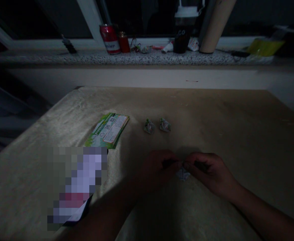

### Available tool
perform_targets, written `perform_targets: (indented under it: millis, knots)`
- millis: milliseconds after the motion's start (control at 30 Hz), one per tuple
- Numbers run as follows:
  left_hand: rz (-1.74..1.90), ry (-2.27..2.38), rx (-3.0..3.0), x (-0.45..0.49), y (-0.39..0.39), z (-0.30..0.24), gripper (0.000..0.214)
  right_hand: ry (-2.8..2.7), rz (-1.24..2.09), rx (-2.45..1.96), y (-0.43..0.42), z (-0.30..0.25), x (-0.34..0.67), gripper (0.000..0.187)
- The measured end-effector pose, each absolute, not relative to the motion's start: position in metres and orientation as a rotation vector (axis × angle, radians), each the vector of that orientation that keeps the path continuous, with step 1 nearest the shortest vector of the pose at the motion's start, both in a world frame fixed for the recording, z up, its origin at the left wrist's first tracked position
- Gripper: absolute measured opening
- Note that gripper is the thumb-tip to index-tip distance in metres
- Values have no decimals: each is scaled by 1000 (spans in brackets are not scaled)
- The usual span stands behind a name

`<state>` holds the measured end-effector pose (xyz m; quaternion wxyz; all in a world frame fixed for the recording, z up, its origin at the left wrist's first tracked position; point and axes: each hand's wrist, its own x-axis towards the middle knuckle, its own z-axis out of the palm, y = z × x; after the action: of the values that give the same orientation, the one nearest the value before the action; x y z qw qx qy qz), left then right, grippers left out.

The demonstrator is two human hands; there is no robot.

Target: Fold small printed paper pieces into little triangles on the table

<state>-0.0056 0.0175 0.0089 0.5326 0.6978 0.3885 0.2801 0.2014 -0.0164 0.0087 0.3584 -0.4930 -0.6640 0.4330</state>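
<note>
Both hands meet low over a beige table (212, 113) in dim light. My left hand (159, 169) and my right hand (209, 170) pinch a small folded piece of paper (183, 174) between their fingertips, and both are closed on it. Two small folded paper pieces (149, 126) (165, 125) lie side by side on the table beyond the hands. A stack of green and white printed leaflets (109, 130) lies to the left of them.
A blurred-out rectangular object (76, 187) lies near the left forearm. The stone window sill (136, 57) behind the table holds a red can (109, 38), a dark cup with a lid (183, 30), a cardboard tube (216, 25) and small clutter.
</note>
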Motion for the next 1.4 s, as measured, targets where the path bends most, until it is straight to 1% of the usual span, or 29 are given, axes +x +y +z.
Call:
perform_targets:
  millis: [500, 733, 1067, 1267, 1400]
  knots:
    - [783, 1004, 1518, -4, 16, 6, 23, -1656, 1026, -1268, -15, 11, 202, 26]
    - [859, 1081, 1445, -2, 15, 9, 22, -1467, 1057, -1282, -15, 10, 202, 20]
    - [1008, 1159, 1481, -3, 12, 9, 17, -1140, 1163, -1282, -13, 1, 205, 31]
    - [1074, 1168, 1537, -2, 10, 8, 13, -1035, 1141, -1209, -11, 1, 203, 30]
    - [1097, 1095, 1586, -1, 9, 11, 12, -987, 1164, -1142, -11, -2, 202, 25]
